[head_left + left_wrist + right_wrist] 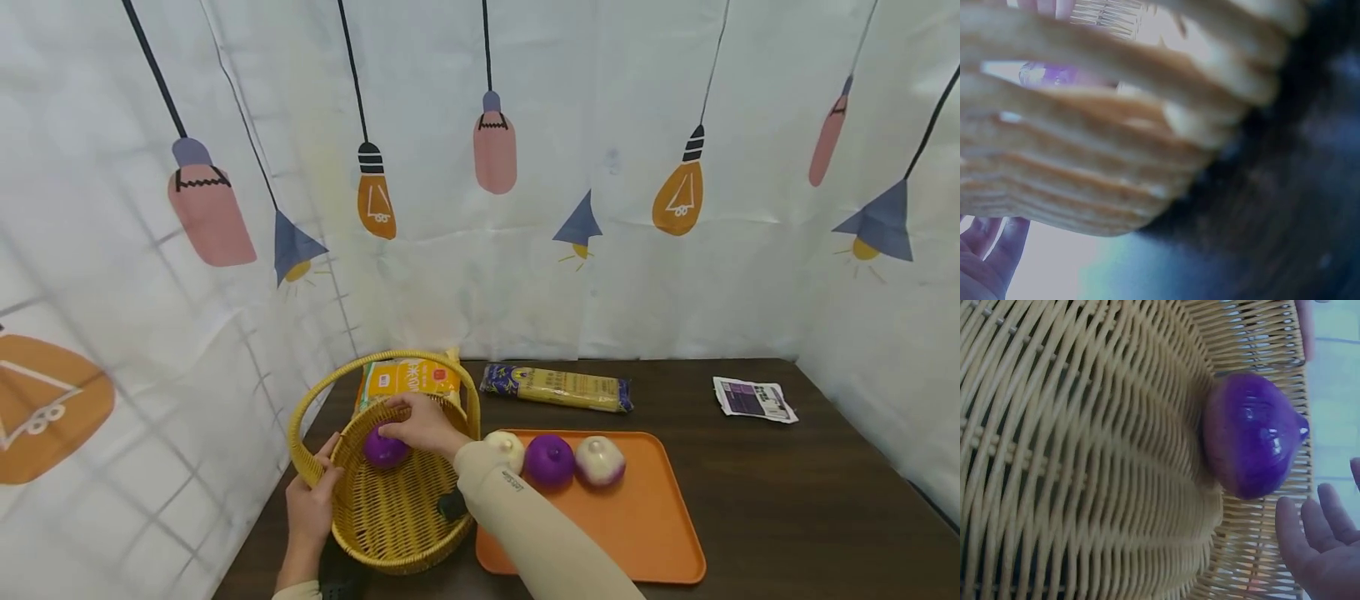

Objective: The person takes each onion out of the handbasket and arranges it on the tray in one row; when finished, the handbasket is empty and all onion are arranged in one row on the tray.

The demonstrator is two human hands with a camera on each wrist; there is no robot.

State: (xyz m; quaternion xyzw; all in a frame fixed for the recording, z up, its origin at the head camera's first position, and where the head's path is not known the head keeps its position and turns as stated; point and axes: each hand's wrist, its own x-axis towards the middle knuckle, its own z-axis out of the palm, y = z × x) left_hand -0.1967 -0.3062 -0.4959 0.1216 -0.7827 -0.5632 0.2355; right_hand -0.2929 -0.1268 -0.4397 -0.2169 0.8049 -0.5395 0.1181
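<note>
A yellow wicker basket (pixel 397 517) with a tall hoop handle stands at the left of the table. Inside it, against the far left wall, lies a purple onion (pixel 384 450). My left hand (pixel 309 508) holds the basket's left side by the foot of the handle; close up, its fingers (pixel 1007 250) show outside the woven wall. My right hand (pixel 423 427) reaches over the basket beside the onion. In the right wrist view its fingers are spread and loosely bent, with a small gap to the onion (pixel 1254 434).
An orange tray (pixel 637 533) right of the basket bears a white onion (pixel 506 450), a purple onion (pixel 550 460) and a white-and-purple onion (pixel 600 461). Behind lie an orange packet (pixel 405 379), a long yellow packet (pixel 562 387) and a small white-and-purple packet (pixel 753 398).
</note>
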